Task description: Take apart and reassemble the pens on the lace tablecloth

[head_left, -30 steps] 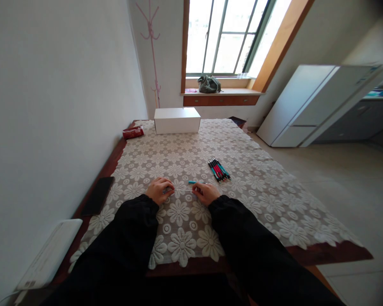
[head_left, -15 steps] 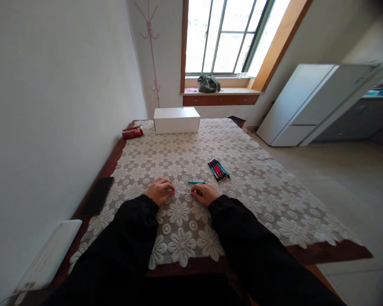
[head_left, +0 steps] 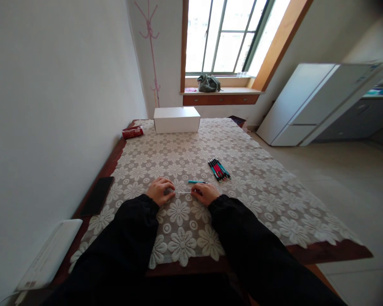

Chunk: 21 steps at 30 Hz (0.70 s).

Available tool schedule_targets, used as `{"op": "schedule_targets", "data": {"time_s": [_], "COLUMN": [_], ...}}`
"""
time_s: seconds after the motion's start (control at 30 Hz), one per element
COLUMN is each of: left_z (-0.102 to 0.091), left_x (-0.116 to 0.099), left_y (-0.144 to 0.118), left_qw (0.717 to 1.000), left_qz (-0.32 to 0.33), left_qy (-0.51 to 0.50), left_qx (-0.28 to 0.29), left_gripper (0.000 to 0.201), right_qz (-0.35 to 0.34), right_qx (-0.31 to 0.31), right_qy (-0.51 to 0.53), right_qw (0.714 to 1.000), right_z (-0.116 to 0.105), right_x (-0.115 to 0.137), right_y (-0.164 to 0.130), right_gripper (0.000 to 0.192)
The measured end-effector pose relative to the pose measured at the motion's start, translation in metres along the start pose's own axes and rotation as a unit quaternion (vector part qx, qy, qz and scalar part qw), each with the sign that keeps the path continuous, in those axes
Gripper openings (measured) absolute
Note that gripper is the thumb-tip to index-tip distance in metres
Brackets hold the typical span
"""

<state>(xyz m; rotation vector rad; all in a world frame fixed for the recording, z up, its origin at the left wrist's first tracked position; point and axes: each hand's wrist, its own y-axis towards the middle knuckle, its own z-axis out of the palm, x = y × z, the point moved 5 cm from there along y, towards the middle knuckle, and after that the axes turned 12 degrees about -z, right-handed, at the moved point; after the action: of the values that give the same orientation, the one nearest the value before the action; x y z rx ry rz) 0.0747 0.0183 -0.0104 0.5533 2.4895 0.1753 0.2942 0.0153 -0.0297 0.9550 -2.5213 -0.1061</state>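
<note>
Since a moment ago the left hand (head_left: 159,191) and the right hand (head_left: 205,193) come a little closer, each grip closed on one end of the thin pale refill rod (head_left: 184,193) above the worktop's white flower-lace cloth (head_left: 242,199), the teal pen barrel (head_left: 196,182) lying just behind, so the pen seems half dismantled

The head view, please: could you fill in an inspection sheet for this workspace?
Surface: wooden table under a white floral lace cloth.
Job's things: thin pale refill-like rod held between both hands; teal pen part beside them.
Clutter: pen bundle, white box, red packet, black phone.
Grippers: left hand and right hand pinch the rod's ends.
Cables: white one at bottom left.
Surroundings: window, refrigerator.
</note>
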Motion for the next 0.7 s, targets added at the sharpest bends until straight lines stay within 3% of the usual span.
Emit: {"op": "schedule_targets", "data": {"time_s": [0.7], "left_z": [-0.0035], "left_x": [-0.003], "left_y": [0.0003], "left_qw": [0.999], "left_qz": [0.025], "left_qy": [-0.02], "left_qx": [-0.025], "left_gripper": [0.006], "right_qz": [0.008], "right_qx": [-0.013], "right_qy": [0.005], "right_qw": [1.0], "right_z": [0.0029], "right_x": [-0.0047], "right_y": [0.0003], "right_gripper": [0.014]}}
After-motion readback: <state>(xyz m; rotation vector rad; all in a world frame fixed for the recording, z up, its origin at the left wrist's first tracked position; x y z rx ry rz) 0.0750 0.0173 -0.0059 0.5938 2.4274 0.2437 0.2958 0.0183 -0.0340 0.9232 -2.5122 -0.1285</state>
